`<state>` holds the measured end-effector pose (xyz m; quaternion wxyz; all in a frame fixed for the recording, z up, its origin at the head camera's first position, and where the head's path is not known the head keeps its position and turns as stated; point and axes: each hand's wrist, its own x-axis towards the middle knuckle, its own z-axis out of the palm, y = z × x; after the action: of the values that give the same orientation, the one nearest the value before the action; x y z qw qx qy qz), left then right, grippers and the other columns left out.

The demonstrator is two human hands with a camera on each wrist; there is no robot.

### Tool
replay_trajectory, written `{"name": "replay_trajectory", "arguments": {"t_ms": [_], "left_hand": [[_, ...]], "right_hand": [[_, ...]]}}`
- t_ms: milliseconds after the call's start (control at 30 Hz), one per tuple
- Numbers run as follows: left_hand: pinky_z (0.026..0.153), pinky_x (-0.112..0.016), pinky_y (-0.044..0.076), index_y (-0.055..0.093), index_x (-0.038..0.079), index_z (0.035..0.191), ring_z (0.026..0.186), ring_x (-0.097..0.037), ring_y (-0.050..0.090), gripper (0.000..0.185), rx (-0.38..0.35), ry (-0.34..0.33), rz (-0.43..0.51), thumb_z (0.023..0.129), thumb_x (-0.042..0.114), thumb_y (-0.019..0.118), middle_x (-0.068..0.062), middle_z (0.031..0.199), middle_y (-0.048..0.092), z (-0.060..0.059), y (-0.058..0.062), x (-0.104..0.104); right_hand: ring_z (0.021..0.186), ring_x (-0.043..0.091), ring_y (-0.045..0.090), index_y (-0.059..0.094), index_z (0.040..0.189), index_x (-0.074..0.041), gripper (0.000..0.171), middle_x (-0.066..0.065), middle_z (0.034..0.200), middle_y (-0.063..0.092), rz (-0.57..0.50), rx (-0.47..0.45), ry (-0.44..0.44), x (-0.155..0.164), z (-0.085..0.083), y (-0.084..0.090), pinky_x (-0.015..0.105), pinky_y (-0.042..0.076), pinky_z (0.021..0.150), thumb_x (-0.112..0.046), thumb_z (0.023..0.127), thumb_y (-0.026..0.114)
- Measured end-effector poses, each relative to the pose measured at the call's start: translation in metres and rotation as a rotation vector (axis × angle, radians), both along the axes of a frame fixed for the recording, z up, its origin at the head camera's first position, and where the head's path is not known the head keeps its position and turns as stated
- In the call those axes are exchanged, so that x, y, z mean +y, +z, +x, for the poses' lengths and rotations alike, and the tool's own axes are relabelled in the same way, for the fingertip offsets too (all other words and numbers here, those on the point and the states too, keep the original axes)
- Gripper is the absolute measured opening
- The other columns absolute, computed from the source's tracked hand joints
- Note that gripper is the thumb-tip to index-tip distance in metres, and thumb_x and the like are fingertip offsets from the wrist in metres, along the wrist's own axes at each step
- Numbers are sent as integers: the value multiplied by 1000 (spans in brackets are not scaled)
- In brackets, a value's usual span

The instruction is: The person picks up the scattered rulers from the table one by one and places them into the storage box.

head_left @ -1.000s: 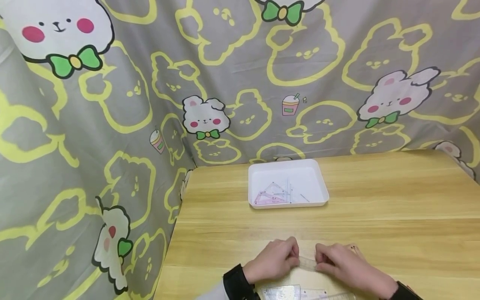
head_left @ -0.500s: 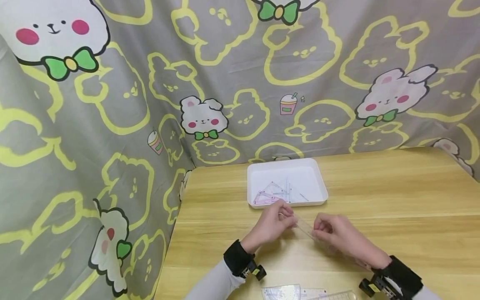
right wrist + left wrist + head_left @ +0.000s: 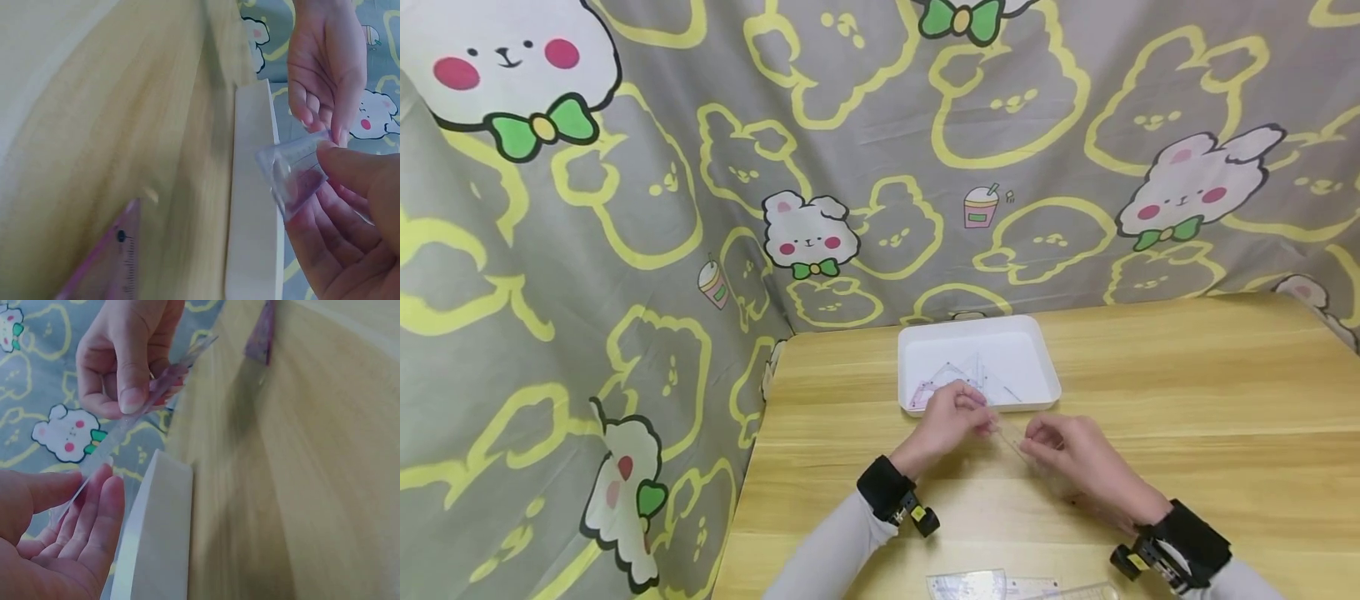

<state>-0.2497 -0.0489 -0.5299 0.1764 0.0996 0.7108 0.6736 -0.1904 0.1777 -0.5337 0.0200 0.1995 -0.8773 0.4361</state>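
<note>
A clear plastic ruler (image 3: 1011, 435) spans the gap between my two hands, raised over the table. My left hand (image 3: 947, 421) pinches its far end between thumb and fingers, overlapping the tray's front rim in the head view. My right hand (image 3: 1075, 454) pinches the nearer end; in the right wrist view the ruler's squared end (image 3: 294, 172) sticks out past the thumb. The left wrist view shows the strip (image 3: 103, 453) slanting from one hand to the other. Just ahead is a white tray (image 3: 1030, 407) holding pink and clear set squares (image 3: 951, 372).
On the table (image 3: 1187, 400), a pink set square (image 3: 122, 262) lies beside my right forearm. At the front edge are a clear protractor (image 3: 970, 586) and rulers (image 3: 1078, 592). A grey cartoon curtain (image 3: 865, 125) hangs behind and to the left.
Both hands have carried the clear ruler forward from the near side of the table to the tray's front edge. The ruler has turned from nearly level to slanted in the head view.
</note>
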Motion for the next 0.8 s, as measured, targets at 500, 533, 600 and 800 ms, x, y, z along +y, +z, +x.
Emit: {"name": "replay_trajectory", "arguments": {"t_ms": [500,533,600,800], "left_hand": [[70,-34,64,62,4,97,69,-16,73,16,-63,121,134,92,-1,77,-14,85,76,-41,2,27],[69,-32,64,63,5,96,69,-15,73,15,-62,133,141,92,0,77,-13,84,76,-43,0,30],[67,-28,63,64,5,94,70,-14,73,14,-69,155,156,92,1,78,-11,83,75,-49,-2,36],[63,-26,62,67,5,90,70,-14,73,13,-76,233,162,90,2,80,-12,85,77,-64,-3,47]], "right_hand": [[60,12,61,66,92,-5,27,5,79,70,273,328,-224,-14,-11,16,29,48,50,-13,79,88],[59,12,59,65,90,-5,26,5,77,69,274,334,-232,-14,-13,16,29,47,49,-12,79,87],[56,11,54,64,88,-4,24,5,73,66,272,343,-246,-14,-17,15,28,43,47,-10,79,84],[53,11,47,64,89,0,22,7,71,66,266,335,-267,-15,-36,14,27,39,45,-8,78,82]]}}
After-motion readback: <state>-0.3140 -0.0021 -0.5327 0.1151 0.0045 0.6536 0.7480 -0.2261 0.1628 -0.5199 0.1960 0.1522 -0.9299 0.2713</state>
